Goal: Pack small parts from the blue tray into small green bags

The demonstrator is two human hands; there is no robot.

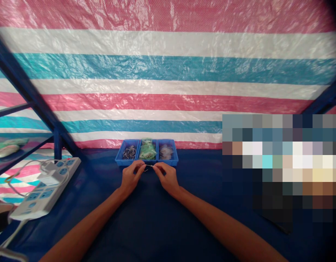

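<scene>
My left hand (133, 175) and my right hand (167, 176) meet just in front of three small blue bins, both in a pinch. Between the fingertips runs a thin pale strand (148, 166), gripped at one end by each hand. Its exact kind is too small to make out. The left bin (118, 159) contains many small dark and silvery metal pieces (129, 153). Green and clear plastic bags (147, 149) fill the middle bin. Pale translucent pieces (166, 152) lie in the right bin (175, 157).
A white power strip (52, 196) with a plugged-in white adapter (51, 176) and cables stands at the left on the dark blue table (146, 229). Striped plastic sheeting (168, 87) hangs behind, between blue frame posts (34, 98). The right side is pixelated.
</scene>
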